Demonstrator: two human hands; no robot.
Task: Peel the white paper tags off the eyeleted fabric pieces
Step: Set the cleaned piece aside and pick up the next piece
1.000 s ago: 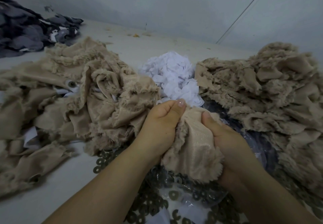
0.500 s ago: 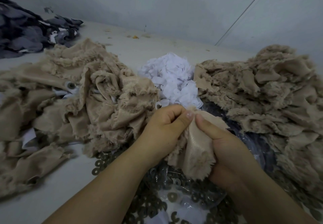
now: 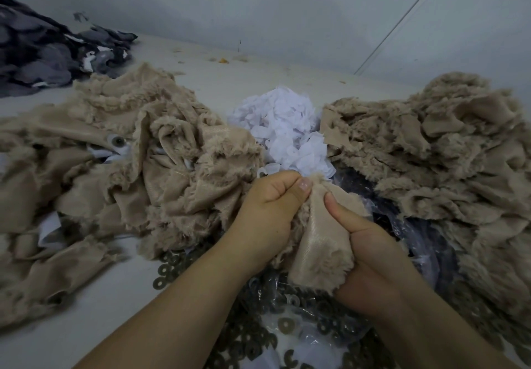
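I see both hands closed on one tan fabric piece [image 3: 319,250] held above the table [image 3: 120,291]: the left hand [image 3: 270,210] has its fingers curled tight and its thumb pressed onto the fuzzy top edge, and the right hand [image 3: 362,256] pinches the same edge with its thumb on top, the two thumbs almost meeting. The rest of the piece hangs down between the palms, so I cannot make out any eyelet or white tag on it; the right fingers are hidden behind the cloth. Just beyond the grip lies the heap of peeled white paper tags [image 3: 284,130]. To the left of the grip is a tan pile [image 3: 115,167] with an eyelet [image 3: 117,140] and white paper showing; to the right sits another tan pile [image 3: 436,153], cut off at the frame edge. Below the grip, a clear plastic bag of metal rings [image 3: 287,325] is partly hidden by my forearms. Dark fabric [image 3: 48,52] lies far left.
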